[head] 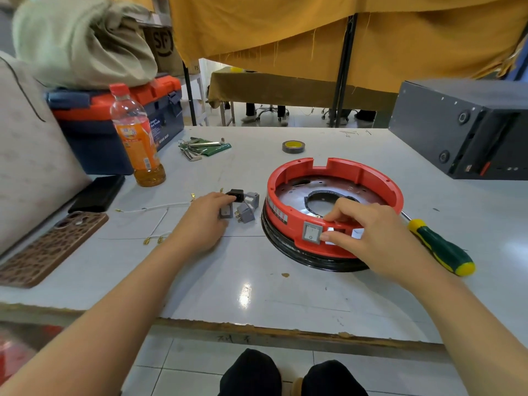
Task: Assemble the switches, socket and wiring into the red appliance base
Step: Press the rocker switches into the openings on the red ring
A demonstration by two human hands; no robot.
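My right hand (pixel 368 230) curls over the near rim of the red base (pixel 334 212) on the table (pixel 257 281), thumb beside the fitted switch (pixel 312 232). My left hand (pixel 205 221) pinches a loose grey switch (pixel 225 212).

place: workshop | evidence: worn white surface (pixel 257 281) with chipped edge | toolbox (pixel 120 121) at 10 o'clock | hex keys (pixel 197 150) at 11 | tape roll (pixel 293 146) at 12 | screwdriver (pixel 441 247) at 3 | cloth-draped tables (pixel 285 87) behind

left hand (pixel 204 217) on loose switches (pixel 243 205) | right hand (pixel 368 230) gripping red base (pixel 380 178)
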